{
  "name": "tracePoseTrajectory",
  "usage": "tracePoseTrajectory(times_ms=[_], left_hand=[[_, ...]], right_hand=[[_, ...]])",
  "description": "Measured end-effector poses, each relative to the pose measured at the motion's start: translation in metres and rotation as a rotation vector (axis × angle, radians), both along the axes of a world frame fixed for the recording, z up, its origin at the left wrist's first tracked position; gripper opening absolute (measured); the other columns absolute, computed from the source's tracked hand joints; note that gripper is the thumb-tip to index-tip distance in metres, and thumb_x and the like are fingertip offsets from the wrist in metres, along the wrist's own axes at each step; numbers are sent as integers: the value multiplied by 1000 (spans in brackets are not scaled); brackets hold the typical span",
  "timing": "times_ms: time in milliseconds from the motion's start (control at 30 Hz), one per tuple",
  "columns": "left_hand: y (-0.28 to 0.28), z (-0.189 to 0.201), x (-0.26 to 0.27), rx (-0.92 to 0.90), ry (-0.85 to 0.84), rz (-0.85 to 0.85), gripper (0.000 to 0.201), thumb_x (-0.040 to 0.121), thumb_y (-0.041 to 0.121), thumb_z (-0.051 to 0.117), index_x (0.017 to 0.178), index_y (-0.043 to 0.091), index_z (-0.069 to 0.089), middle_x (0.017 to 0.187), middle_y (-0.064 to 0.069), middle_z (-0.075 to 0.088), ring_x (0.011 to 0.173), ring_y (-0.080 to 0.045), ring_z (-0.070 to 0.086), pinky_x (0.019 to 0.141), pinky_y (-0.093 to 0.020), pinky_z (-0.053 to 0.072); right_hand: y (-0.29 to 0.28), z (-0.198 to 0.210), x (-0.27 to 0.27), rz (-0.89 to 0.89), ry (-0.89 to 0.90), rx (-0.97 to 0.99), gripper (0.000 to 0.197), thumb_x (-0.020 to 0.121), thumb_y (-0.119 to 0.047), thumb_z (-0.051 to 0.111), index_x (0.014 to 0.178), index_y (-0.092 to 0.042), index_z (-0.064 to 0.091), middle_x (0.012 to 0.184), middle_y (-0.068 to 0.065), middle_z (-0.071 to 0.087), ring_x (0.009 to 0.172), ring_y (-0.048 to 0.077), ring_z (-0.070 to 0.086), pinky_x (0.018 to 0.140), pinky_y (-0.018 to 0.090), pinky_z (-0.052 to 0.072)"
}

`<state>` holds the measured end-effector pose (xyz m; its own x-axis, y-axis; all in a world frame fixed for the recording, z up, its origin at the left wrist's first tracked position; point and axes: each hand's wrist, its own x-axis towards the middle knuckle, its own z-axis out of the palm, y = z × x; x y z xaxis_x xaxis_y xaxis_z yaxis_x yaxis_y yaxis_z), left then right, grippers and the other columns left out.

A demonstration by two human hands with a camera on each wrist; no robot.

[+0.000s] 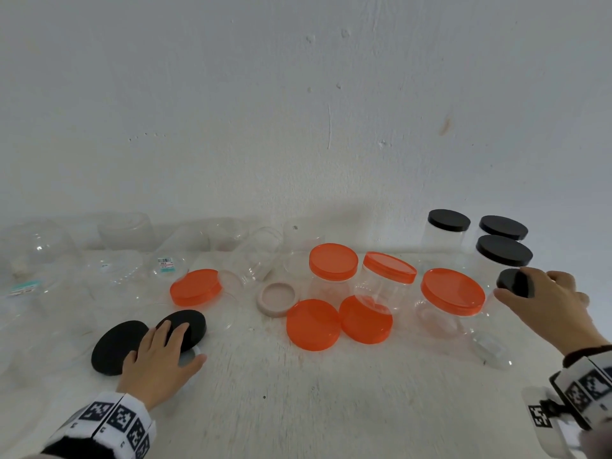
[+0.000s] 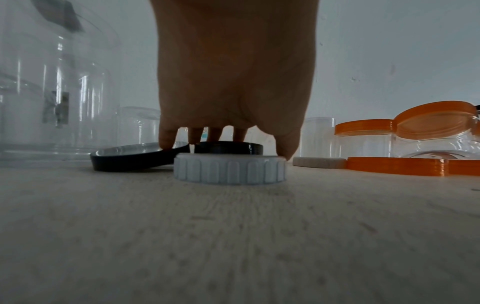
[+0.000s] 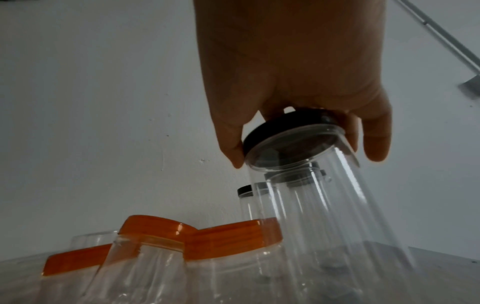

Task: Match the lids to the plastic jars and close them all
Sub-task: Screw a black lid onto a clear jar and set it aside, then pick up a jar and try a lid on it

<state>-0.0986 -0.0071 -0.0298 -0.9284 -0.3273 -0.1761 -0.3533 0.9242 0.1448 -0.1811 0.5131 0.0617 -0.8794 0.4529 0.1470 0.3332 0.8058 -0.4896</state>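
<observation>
While the right hand [image 1: 543,299] curls its fingers [image 3: 231,144] round the small black screw lid [image 3: 280,127] of a tall clear plastic jar [image 3: 330,205], seen at the right of the head view, the jar hangs tilted beneath the grip. It looks as if the hand is either seating this jar beside the three black-lidded clear jars [image 1: 477,233] already closed at the upper right or giving the lid a last turn; which of the two cannot be told.

At the lower left of the head view, the left hand [image 1: 159,359] lies with its fingers straight and spread over the loose lids on the pale, grainy counter [image 1: 331,409]. Its fingertips rest on a flat black round lid [image 1: 192,321], and in the left wrist view a white ribbed screw cap [image 2: 230,170] sits directly under the palm. Nothing is pinched yet; this seems a sorting touch, choosing the next lid.

Smooth, translucent orange lids [image 1: 313,324] lie loose at the centre beside a matt beige ring-shaped lid [image 1: 276,298] turned hollow side up, while three squat clear jars already wear orange lids [image 1: 452,291]. Open, thin-walled clear jars [image 1: 255,253] crowd the left and back, some on their sides, and these still want lids. Their glossy walls would likely slip and dent easily under a hard squeeze.
</observation>
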Motion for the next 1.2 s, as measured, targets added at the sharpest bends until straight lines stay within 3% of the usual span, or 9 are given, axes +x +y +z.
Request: tracePoseTrajectory(times_ms=[100, 167, 367, 533, 667, 800, 967, 1100, 1200], left_hand=[[-1, -1, -1, -2, 4, 1, 77, 92, 64, 36, 152, 27, 6, 161, -3, 0, 148, -24, 2, 118, -46, 16], [-1, -3, -1, -6, 11, -2, 76, 92, 64, 35, 152, 27, 6, 161, -2, 1, 148, -24, 2, 118, -46, 16], [-5, -9, -3, -22, 34, -16, 75, 92, 65, 35, 152, 28, 7, 161, -1, 2, 148, -23, 3, 117, -46, 17], [-3, -15, -5, -64, 74, -19, 74, 91, 65, 35, 151, 29, 9, 161, 0, 5, 148, -22, 6, 116, -46, 21], [-2, -20, -6, -80, 91, -18, 74, 91, 64, 35, 151, 31, 9, 161, 1, 5, 148, -22, 5, 115, -47, 21], [-4, -23, -6, -93, 111, -20, 73, 91, 64, 35, 150, 32, 8, 161, 2, 4, 148, -22, 5, 115, -46, 21], [-4, -26, -7, -90, 122, -20, 73, 89, 64, 35, 151, 34, 9, 161, 1, 5, 148, -23, 5, 115, -48, 21], [-4, -28, -8, -109, 127, -25, 75, 88, 67, 36, 150, 36, 8, 161, 2, 6, 148, -22, 5, 115, -48, 22], [-5, -29, -9, -99, 123, -22, 75, 88, 66, 36, 150, 36, 7, 161, 3, 4, 148, -22, 3, 115, -49, 20]], right_hand=[[-15, 5, 3, -33, 49, 143, 73, 81, -33, 70, 144, -19, 33, 154, 12, 9, 139, 35, 9, 108, 62, 15], [-34, 12, 2, 46, 112, 205, 77, 81, -35, 71, 146, -20, 32, 157, 13, 6, 143, 33, 2, 111, 62, 8], [-134, 27, -15, 407, 200, 159, 65, 86, -36, 67, 143, -19, 42, 153, 14, 25, 141, 32, 17, 115, 51, 19], [-239, 19, -35, 731, 125, 141, 64, 89, -35, 62, 145, -19, 36, 151, 7, 26, 139, 27, 20, 110, 43, 29], [-309, 5, -52, 945, 63, 224, 67, 88, -30, 62, 147, -19, 31, 151, 7, 27, 139, 27, 20, 112, 40, 26], [-358, -11, -66, 1099, -41, 409, 79, 85, -25, 67, 150, -22, 22, 155, 4, 19, 143, 29, 13, 114, 43, 19], [-385, -28, -83, 1149, -206, 715, 96, 84, -16, 70, 153, -30, 5, 162, -2, 0, 147, 33, -2, 117, 57, 13], [-394, -33, -93, 1187, -168, 906, 92, 86, 3, 57, 154, -29, 2, 161, 0, -1, 147, 35, -2, 115, 60, 11], [-401, -36, -97, 1188, -98, 1034, 88, 86, 0, 57, 153, -26, 5, 157, 9, 6, 145, 35, 5, 114, 59, 14]])
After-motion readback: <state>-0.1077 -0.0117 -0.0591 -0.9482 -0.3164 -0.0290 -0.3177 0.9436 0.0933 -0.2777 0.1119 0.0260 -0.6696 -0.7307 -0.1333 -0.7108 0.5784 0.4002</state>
